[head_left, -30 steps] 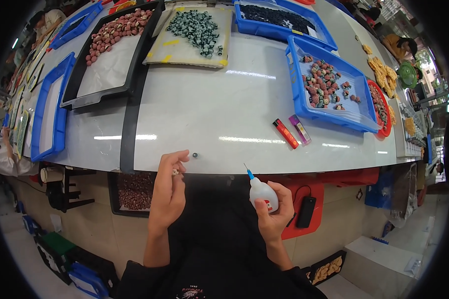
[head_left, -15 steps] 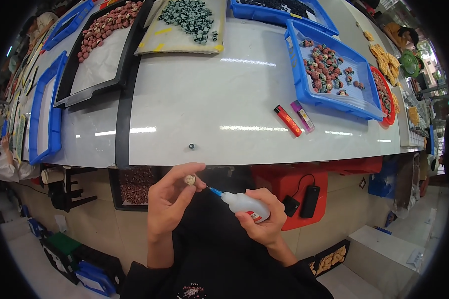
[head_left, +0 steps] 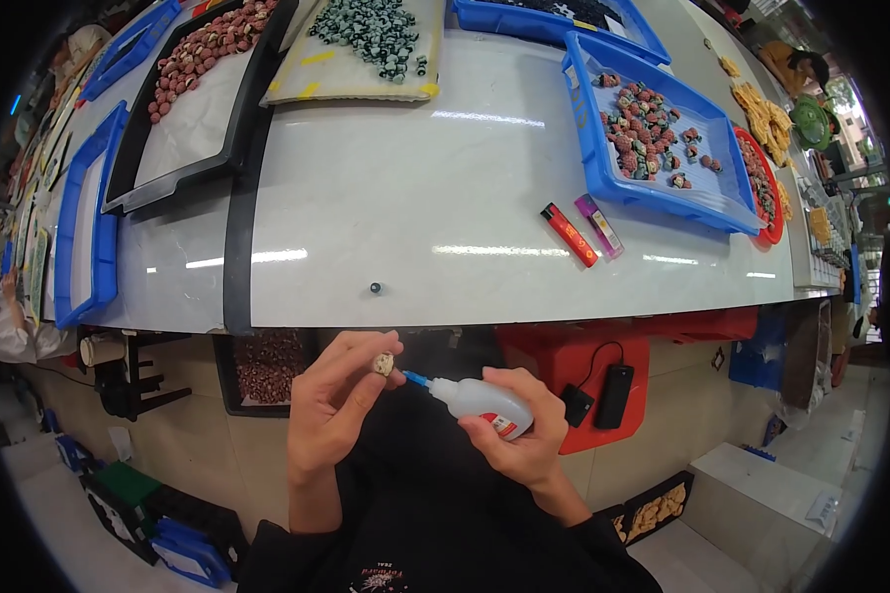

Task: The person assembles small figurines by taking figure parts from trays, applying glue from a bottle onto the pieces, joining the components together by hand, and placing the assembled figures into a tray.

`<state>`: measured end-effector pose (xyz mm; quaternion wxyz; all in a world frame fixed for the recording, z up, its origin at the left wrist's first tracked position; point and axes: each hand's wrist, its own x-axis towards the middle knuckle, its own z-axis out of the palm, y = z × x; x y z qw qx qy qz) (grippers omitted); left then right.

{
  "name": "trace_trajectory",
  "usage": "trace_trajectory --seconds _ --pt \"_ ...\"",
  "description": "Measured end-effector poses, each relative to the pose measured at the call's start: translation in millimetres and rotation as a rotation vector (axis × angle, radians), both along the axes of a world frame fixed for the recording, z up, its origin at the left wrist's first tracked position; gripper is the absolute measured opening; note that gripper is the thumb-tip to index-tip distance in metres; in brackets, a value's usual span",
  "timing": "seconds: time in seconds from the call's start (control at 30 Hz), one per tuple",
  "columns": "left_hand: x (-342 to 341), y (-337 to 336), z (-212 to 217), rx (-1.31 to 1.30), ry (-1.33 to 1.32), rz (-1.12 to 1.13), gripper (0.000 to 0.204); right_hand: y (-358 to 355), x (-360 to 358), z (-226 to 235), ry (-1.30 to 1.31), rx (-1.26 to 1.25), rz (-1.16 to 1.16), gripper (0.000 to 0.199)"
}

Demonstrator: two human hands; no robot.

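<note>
Bead [head_left: 383,365] partly behind fingers [head_left: 358,358]

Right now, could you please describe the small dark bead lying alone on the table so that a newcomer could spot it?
Start at the white table, near its front edge, above the left hand. There a small dark bead lies alone on bare tabletop. The other beads are heaped in trays, and the two lighters to its right are long and bright.

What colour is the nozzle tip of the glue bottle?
Blue, on a white glue bottle held in the right hand; head view.
</note>
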<state>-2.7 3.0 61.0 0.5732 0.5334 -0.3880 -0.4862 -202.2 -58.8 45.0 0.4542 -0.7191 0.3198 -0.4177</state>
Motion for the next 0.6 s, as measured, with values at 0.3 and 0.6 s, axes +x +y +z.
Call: trace_trajectory --seconds 0.3,0.6 --pt "-5 -3 -8 0.018 0.129 -0.114 0.030 -10 6 40 0.061 -0.172 -0.132 0.037" --pt "-8 -4 -12 0.033 0.202 -0.132 0.031 -10 8 44 0.052 -0.127 -0.137 0.036"
